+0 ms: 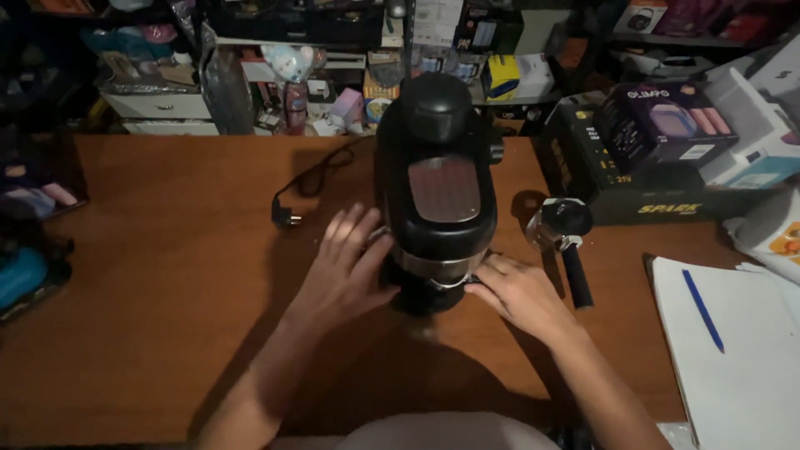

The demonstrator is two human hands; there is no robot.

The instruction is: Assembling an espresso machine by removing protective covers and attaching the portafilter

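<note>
**Dim workbench, both hands at the coffee machine**

Wooden tabletop point(167, 317) is lying smooth and brown under a glossy black coffee machine point(437, 192), rounded on top. My left hand point(346, 271) is pressing flat against its lower side, fingers spread. My right hand point(521, 293) is touching its base, fingers together; their tips are hiding in shadow. Just right, a portafilter point(565, 242) is lying. Behind, a black plug point(285, 217) is resting.

Bare wooden table point(167, 317) left of the coffee machine point(437, 192), power plug point(285, 217) behind-left, portafilter point(567, 242) and boxes point(658, 142) crowding its right
</note>
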